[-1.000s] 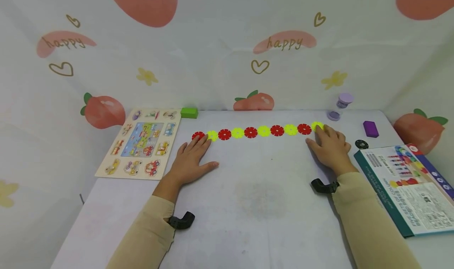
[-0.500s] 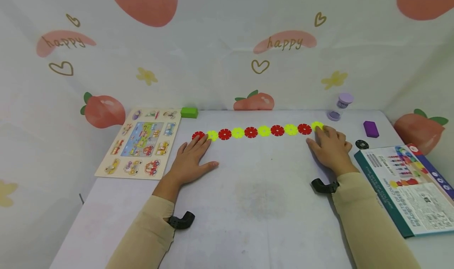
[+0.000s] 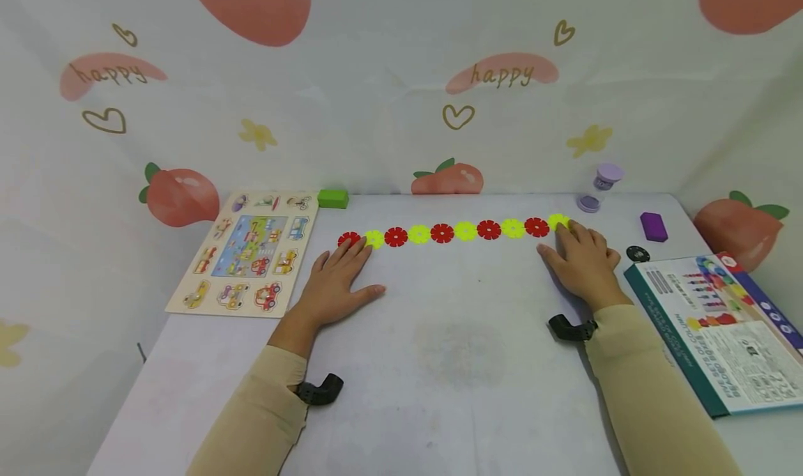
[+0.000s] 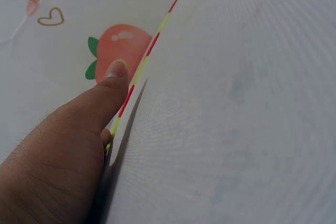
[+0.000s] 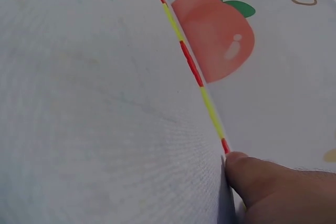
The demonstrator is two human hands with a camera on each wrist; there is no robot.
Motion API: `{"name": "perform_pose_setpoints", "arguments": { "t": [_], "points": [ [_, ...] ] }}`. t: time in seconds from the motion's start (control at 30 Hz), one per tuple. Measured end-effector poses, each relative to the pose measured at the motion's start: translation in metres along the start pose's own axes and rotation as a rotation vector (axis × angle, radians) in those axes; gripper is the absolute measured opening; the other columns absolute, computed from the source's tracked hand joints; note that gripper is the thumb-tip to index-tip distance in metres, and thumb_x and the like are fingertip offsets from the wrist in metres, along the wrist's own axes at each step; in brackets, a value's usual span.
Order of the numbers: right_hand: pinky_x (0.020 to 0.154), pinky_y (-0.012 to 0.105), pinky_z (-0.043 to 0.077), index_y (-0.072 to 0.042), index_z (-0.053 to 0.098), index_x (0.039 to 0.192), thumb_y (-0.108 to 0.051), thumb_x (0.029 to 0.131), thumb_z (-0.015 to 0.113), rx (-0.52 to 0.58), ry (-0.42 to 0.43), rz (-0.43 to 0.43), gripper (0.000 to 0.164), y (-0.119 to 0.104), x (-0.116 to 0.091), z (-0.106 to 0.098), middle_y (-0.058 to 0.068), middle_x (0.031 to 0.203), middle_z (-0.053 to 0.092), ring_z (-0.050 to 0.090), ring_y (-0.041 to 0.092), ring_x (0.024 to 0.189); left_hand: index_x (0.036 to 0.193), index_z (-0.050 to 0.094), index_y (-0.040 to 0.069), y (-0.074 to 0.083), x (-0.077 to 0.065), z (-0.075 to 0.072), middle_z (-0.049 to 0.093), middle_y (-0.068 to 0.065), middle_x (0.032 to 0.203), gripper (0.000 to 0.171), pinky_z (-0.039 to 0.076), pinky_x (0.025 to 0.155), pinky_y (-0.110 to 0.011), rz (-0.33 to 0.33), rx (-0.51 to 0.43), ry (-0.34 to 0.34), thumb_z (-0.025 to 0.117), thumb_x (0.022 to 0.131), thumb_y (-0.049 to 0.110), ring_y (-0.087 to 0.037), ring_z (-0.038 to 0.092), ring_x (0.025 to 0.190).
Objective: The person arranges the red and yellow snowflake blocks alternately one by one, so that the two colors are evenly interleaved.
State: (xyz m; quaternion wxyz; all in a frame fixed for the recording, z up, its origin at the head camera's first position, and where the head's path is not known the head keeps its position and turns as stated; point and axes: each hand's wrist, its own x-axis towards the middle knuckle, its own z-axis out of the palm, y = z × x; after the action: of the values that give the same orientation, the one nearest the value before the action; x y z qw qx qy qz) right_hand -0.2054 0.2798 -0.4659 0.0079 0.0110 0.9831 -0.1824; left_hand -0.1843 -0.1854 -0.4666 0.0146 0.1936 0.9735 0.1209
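Observation:
A straight row of flat, notched snowflake discs (image 3: 442, 233), alternating red and yellow, lies across the far part of the table. My left hand (image 3: 332, 288) rests at its left end, fingers spread and thumb held out sideways. Those fingertips overlap the first red disc (image 3: 348, 238) and the yellow disc (image 3: 374, 238) beside it. At the other end, my right hand (image 3: 582, 267) touches the last yellow disc (image 3: 557, 221) with slightly bent fingers, partly covering it. In the wrist views the row shows edge-on, low on the table, past my left thumb (image 4: 116, 72) and right thumb (image 5: 239, 163).
A wooden picture puzzle board (image 3: 207, 302) and a green block (image 3: 333, 198) stand at the left. On the right are a purple hourglass (image 3: 599, 187), a purple block (image 3: 654, 227), a black round disc (image 3: 638, 254) and a large printed box (image 3: 721, 336). A patterned cloth hangs behind.

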Motion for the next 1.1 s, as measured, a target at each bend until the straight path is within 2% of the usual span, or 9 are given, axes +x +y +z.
{"name": "perform_pose_setpoints", "arguments": {
  "t": [0.8,0.93,1.1],
  "points": [
    [0.090,0.071,0.009,-0.006,0.028,0.150,-0.068,0.090,0.040,0.008,0.004,0.039,0.087,-0.006,-0.007,0.005,0.026,0.150,0.017,0.009,0.053,0.132,0.154,0.021,0.024,-0.002,-0.003,0.004,0.012,0.007,0.159,0.094,0.005,0.110,-0.055,0.012,-0.002,0.010,0.034,0.080,0.082,-0.019,0.003,0.144],
    [0.090,0.071,0.010,-0.007,0.029,0.150,-0.069,0.089,0.040,0.018,0.005,0.036,0.087,-0.007,-0.006,0.010,0.027,0.149,0.017,0.011,0.053,0.131,0.154,0.022,0.023,-0.005,-0.005,0.011,0.012,0.007,0.159,0.095,0.005,0.109,-0.056,0.007,-0.026,0.015,0.036,0.080,0.081,-0.020,0.004,0.144],
    [0.089,0.070,0.012,-0.009,0.029,0.150,-0.067,0.091,0.038,0.077,0.046,0.034,0.083,-0.009,-0.014,0.019,0.025,0.151,0.015,0.012,0.052,0.132,0.154,0.023,0.021,-0.009,-0.008,0.029,0.009,0.007,0.159,0.095,0.009,0.110,-0.053,0.007,-0.075,0.034,0.038,0.081,0.080,-0.020,0.004,0.144]
  ]
}}
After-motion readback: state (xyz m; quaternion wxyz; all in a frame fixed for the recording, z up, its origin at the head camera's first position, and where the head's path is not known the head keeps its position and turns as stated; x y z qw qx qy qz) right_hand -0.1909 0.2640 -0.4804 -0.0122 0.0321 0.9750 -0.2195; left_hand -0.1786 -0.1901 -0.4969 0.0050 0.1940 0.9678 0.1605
